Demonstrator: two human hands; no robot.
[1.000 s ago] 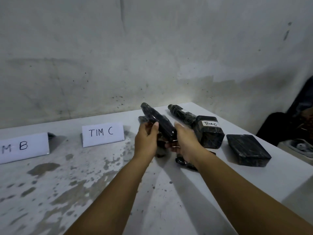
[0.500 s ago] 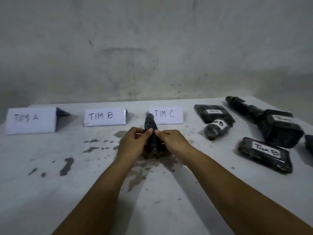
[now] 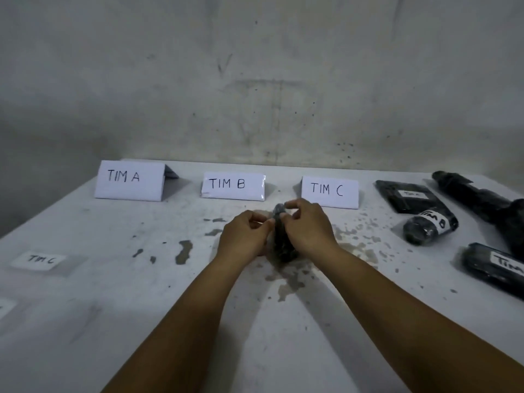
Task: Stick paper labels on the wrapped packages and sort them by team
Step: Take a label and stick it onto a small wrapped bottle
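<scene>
Head view: my left hand (image 3: 247,234) and my right hand (image 3: 307,229) are both on a long black package (image 3: 282,245). It stands on the white table (image 3: 170,321), in front of the gap between the TIM B sign (image 3: 233,186) and the TIM C sign (image 3: 329,192). My fingers are curled in on both sides and pinch it near the top. I cannot see any label on this package. My fingers hide a lot of it.

The TIM A sign (image 3: 130,180) stands far to the left. A loose paper label (image 3: 42,259) that says TIM C lies flat on the table, well to my left. On the right lie 4 more black packages. 1 of them, a short round package (image 3: 429,226), has a TIM B label.

I think I am at the sticking step for this package. Next I need a label for it. 1 hand must let go and reach left for the loose label. The other hand must keep the package from tipping. Then I press the label on flat and put the package by its team sign.
</scene>
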